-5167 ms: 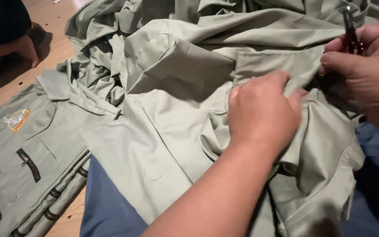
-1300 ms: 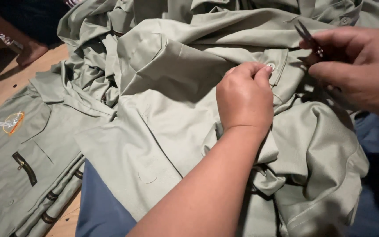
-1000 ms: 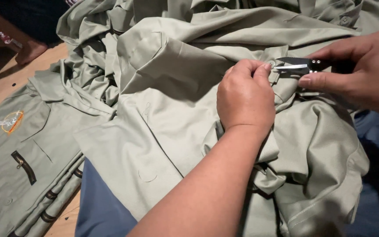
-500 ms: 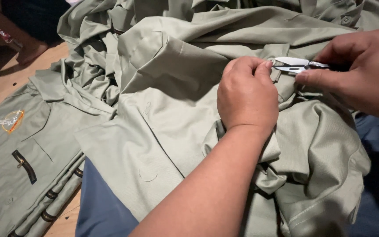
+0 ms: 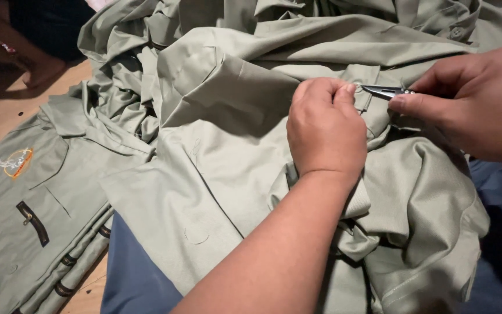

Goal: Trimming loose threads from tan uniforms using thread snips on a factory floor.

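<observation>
A small metal thread snip (image 5: 386, 91) is held at a fold of the sage-green garment (image 5: 216, 174) (heaped across the lap). The fold is pinched shut by the left hand (image 5: 326, 131); the snip is gripped by the right hand (image 5: 472, 104). Left of the garment, folded shirts (image 5: 24, 203) are stacked.

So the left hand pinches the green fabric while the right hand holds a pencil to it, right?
Not a pencil. The head view shows the right hand holding small metal snips against the green fabric that the left hand pinches.
</observation>
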